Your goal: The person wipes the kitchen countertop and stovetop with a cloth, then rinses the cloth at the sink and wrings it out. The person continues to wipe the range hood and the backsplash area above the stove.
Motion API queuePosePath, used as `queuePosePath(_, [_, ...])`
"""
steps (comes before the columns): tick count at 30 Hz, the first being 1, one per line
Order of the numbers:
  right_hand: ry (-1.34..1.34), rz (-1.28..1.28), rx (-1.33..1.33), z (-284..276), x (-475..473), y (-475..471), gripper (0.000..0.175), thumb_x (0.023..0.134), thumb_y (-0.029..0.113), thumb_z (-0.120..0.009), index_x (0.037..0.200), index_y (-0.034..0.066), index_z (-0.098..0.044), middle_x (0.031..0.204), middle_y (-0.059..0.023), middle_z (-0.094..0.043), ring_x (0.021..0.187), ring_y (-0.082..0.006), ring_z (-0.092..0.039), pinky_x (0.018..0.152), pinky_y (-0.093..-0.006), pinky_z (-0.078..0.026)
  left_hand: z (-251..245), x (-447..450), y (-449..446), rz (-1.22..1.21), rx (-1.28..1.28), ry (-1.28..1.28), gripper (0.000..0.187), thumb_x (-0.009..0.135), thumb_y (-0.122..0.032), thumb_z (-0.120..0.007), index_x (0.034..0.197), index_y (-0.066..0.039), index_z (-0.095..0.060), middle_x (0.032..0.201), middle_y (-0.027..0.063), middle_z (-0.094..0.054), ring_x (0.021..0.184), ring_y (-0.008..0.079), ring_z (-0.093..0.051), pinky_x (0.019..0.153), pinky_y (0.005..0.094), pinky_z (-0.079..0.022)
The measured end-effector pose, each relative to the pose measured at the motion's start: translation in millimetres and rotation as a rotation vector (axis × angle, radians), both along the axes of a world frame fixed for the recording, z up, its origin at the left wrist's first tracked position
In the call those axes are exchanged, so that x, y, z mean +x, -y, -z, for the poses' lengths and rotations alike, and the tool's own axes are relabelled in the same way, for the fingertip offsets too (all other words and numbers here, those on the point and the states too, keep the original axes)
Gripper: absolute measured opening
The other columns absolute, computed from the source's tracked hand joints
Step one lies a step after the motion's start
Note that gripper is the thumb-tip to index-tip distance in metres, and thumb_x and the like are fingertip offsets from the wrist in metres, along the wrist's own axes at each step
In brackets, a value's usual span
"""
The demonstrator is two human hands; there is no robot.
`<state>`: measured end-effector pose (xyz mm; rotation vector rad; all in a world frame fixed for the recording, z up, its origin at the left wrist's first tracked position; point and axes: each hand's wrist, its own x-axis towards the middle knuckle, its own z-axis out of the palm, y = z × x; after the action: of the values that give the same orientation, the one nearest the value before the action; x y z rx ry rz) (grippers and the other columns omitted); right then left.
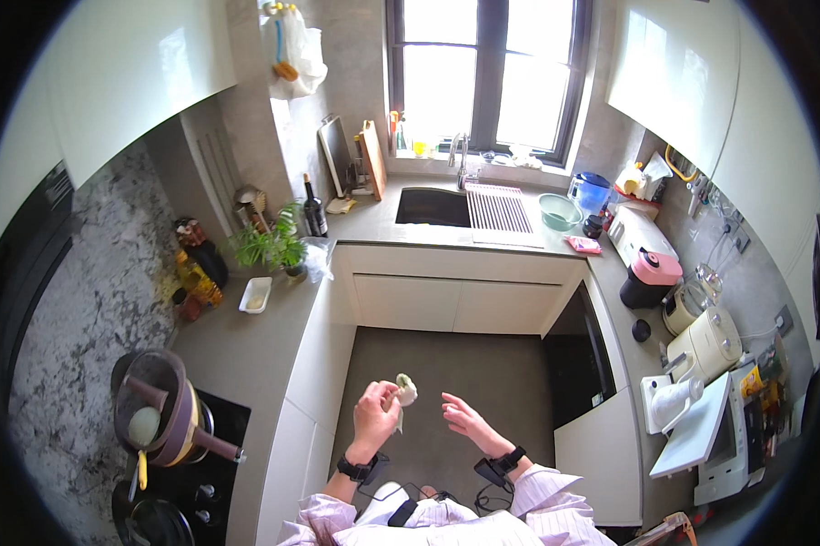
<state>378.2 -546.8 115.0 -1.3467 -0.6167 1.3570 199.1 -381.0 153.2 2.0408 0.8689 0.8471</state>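
My left hand (374,416) pinches a small crumpled white and green thing (405,392) between thumb and fingers. It may be a wad of paper or a vegetable scrap; I cannot tell which. A pale strip hangs below my fingers. To the right, apart from it, my right hand (469,422) is held in the air with its fingers spread and nothing in them. Both hands are over the grey floor (451,365), and each wrist wears a black band with a cable.
At left, purple-brown pans (152,409) are stacked on the black hob (225,423). A white tray (255,295) lies near a potted plant (273,246). Ahead are the sink (433,208) and a green bowl (560,211). At right, the microwave door (693,426) stands open beside a white kettle (676,403).
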Motion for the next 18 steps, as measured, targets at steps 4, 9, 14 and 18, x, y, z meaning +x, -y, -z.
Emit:
queuePosePath(4, [0.016, 0.062, 0.042, -8, 79, -55, 0.065, 0.100, 0.042, -0.057, 0.156, 0.0181, -0.033, 0.152, -0.0094, -0.039, 0.139, -0.0204, -0.040, 0.116, -0.0388, -0.031, -4, 78, -65, -0.022, 0.014, 0.002, 0.014, 0.084, -0.008, -0.068, 0.098, -0.007, -0.066, 0.089, 0.0084, -0.063, 0.075, 0.0244, -0.066, 0.068, 0.0373, -0.054])
queuePosePath(9, [0.135, 0.092, 0.089, 4, 176, -129, 0.060, 0.102, 0.042, -0.052, 0.154, 0.0173, -0.037, 0.153, -0.0093, -0.040, 0.141, -0.0210, -0.037, 0.115, -0.0397, -0.029, 13, 172, -154, 0.022, 0.032, 0.028, 0.013, 0.085, -0.011, -0.069, 0.097, -0.007, -0.066, 0.090, 0.0083, -0.063, 0.075, 0.0247, -0.067, 0.069, 0.0375, -0.054])
queuePosePath(14, [0.173, 0.225, -0.047, 0, 272, -195, 0.059, 0.102, 0.041, -0.053, 0.153, 0.0158, -0.038, 0.150, -0.0079, -0.043, 0.134, -0.0187, -0.043, 0.110, -0.0376, -0.035, 13, 276, -236, 0.068, -0.042, 0.006, 0.014, 0.084, -0.011, -0.069, 0.098, -0.008, -0.067, 0.090, 0.0083, -0.064, 0.073, 0.0236, -0.066, 0.068, 0.0358, -0.054])
queuePosePath(18, [0.204, 0.335, -0.025, -6, 360, -229, 0.057, 0.100, 0.038, -0.056, 0.150, 0.0146, -0.043, 0.146, -0.0039, -0.047, 0.121, -0.0147, -0.048, 0.102, -0.0326, -0.039, 12, 361, -290, 0.113, -0.023, 0.028, 0.017, 0.082, -0.008, -0.069, 0.098, -0.006, -0.067, 0.089, 0.0081, -0.064, 0.068, 0.0207, -0.065, 0.065, 0.0336, -0.053])
